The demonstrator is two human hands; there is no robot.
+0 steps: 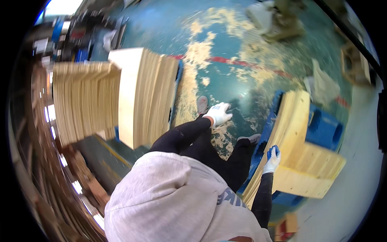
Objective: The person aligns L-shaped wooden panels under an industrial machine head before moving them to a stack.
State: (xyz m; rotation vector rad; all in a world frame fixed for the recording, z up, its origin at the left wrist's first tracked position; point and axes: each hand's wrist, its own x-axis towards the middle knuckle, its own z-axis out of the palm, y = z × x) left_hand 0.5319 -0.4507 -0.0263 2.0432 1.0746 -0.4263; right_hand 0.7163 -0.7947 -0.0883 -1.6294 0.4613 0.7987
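My left hand (219, 114), in a white glove, hangs over the floor in front of my legs. Its fingers are apart, and nothing shows in it. My right hand (273, 159) wears a white glove with blue fingertips; its fingers are curled, with nothing visible in them. It is over the stack of pale wooden boards (285, 117) on my right; whether it touches them I cannot tell. Wider wooden panels (308, 169) lie across that side.
Tall stacks of boards (151, 97) and thinner sheets (86, 101) stand to my left. Blue pallets or crates (324, 127) sit by the right wall. Sawdust (197, 52) covers parts of the green floor (225, 86). White sacks (324, 84) lie at the far right.
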